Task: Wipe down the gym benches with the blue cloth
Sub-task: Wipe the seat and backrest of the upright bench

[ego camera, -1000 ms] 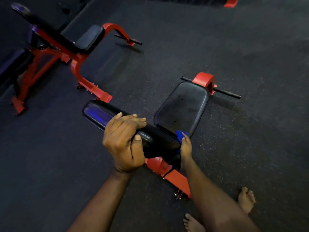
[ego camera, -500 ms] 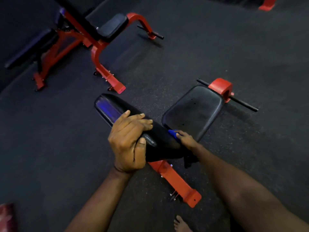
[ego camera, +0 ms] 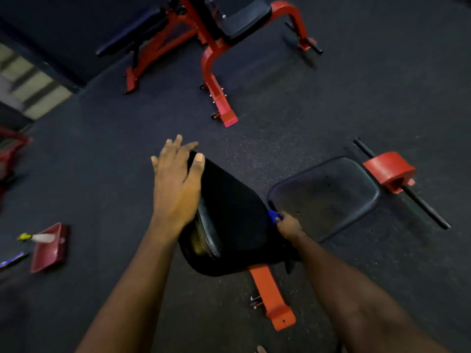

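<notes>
A: Fingers (ego camera: 178, 145) of left hand (ego camera: 175, 184)?
B: Spread wide, over top end of back pad (ego camera: 229, 212). Right hand (ego camera: 288, 226) pinches blue cloth (ego camera: 272, 216) w/ fingertips, approx. 3 o'clock of pad, beside seat (ego camera: 326, 197).

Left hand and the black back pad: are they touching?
Touching. Head view: the left hand lies along the back pad's top edge, thumb on its face.
</notes>
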`<state>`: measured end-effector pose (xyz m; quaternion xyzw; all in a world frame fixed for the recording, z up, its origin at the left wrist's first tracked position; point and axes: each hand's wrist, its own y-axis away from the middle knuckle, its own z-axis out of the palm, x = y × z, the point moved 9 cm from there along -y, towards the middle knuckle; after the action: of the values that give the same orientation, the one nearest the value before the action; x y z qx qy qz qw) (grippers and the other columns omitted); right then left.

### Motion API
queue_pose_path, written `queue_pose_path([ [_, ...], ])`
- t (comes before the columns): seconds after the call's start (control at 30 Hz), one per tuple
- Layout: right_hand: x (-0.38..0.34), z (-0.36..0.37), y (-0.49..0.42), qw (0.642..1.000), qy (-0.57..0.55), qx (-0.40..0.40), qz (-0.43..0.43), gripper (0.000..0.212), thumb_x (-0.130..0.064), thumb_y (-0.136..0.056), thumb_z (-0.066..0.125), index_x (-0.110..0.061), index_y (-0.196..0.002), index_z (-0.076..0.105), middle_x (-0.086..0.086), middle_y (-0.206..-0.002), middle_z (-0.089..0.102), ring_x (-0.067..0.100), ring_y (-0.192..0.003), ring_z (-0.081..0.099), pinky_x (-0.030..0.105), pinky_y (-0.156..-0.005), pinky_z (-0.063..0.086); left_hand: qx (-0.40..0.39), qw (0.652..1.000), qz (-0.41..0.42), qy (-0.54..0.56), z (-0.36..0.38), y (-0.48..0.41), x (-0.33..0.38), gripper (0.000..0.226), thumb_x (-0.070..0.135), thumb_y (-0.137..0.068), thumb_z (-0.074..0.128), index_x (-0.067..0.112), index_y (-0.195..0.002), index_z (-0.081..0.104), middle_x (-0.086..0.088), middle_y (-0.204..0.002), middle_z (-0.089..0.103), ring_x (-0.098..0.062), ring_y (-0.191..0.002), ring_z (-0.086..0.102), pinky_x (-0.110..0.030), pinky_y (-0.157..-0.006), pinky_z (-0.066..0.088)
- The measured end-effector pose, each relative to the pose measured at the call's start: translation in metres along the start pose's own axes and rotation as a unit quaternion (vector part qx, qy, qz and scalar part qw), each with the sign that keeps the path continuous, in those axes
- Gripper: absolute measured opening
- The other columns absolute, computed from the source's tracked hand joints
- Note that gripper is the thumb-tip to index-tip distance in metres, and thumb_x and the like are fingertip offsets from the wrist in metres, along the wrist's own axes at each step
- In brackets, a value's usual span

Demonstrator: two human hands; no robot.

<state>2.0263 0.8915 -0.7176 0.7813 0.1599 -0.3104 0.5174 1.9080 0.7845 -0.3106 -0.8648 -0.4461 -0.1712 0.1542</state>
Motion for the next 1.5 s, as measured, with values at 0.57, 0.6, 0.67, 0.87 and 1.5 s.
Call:
queue_pose_path([
  [0.57, -0.091, 0.014, -0.077, 0.995, 0.056, -0.028, -0.076, 0.032, -0.02, -0.102, 0.041, -0.015, -0.13, 0.055, 0.022, -0.129, 0.059, 0.038, -0.117, 0.056, 0.04, -0.098, 0.043, 0.009, 0.999, -0.051, -0.018, 0.0, -0.002, -0.006, 0.049, 0.036, -0.094, 0.036, 0.019, -0.137, 0.054, 0.009, -0.153, 0.039, -0.001, -0.146, 0.018, -0.034, -0.124, 0.008],
  [0.6, -0.113, 0.018, -0.082, 0.992, 0.047, -0.033, -0.11, 0.032, -0.019, -0.101, 0.042, -0.018, -0.129, 0.058, 0.018, -0.129, 0.061, 0.035, -0.117, 0.057, 0.038, -0.096, 0.043, 0.01, 0.998, -0.055, -0.01, 0.0, -0.002, -0.007, 0.049, 0.035, -0.094, 0.037, 0.02, -0.137, 0.054, 0.01, -0.153, 0.039, 0.0, -0.145, 0.018, -0.034, -0.124, 0.009],
  [0.67, -0.15, 0.027, -0.087, 0.982, 0.025, -0.06, -0.177, 0.031, -0.016, -0.098, 0.046, -0.023, -0.122, 0.065, 0.007, -0.125, 0.066, 0.027, -0.116, 0.059, 0.035, -0.097, 0.044, 0.017, 0.998, -0.062, 0.001, -0.002, -0.003, -0.007, 0.047, 0.031, -0.094, 0.037, 0.02, -0.136, 0.055, 0.011, -0.152, 0.039, 0.002, -0.145, 0.02, -0.032, -0.124, 0.009],
  [0.87, -0.102, 0.035, -0.11, 0.98, -0.123, -0.087, -0.131, 0.028, -0.018, -0.099, 0.048, -0.012, -0.123, 0.062, 0.001, -0.119, 0.064, 0.022, -0.116, 0.056, 0.033, -0.101, 0.04, 0.053, 0.989, -0.122, 0.059, -0.008, 0.003, -0.015, 0.045, 0.03, -0.1, 0.037, 0.02, -0.142, 0.047, 0.013, -0.155, 0.032, -0.003, -0.146, 0.022, -0.038, -0.122, 0.021],
  [1.5, -0.198, 0.036, -0.07, 0.971, 0.024, -0.156, -0.182, 0.025, -0.014, -0.101, 0.045, -0.011, -0.085, 0.064, 0.01, -0.094, 0.06, 0.02, -0.091, 0.053, 0.031, -0.078, 0.04, 0.09, 0.984, -0.151, 0.029, -0.015, 0.005, -0.019, 0.043, 0.014, -0.102, 0.04, 0.01, -0.144, 0.043, 0.002, -0.15, 0.041, -0.008, -0.14, 0.032, -0.025, -0.118, 0.024],
])
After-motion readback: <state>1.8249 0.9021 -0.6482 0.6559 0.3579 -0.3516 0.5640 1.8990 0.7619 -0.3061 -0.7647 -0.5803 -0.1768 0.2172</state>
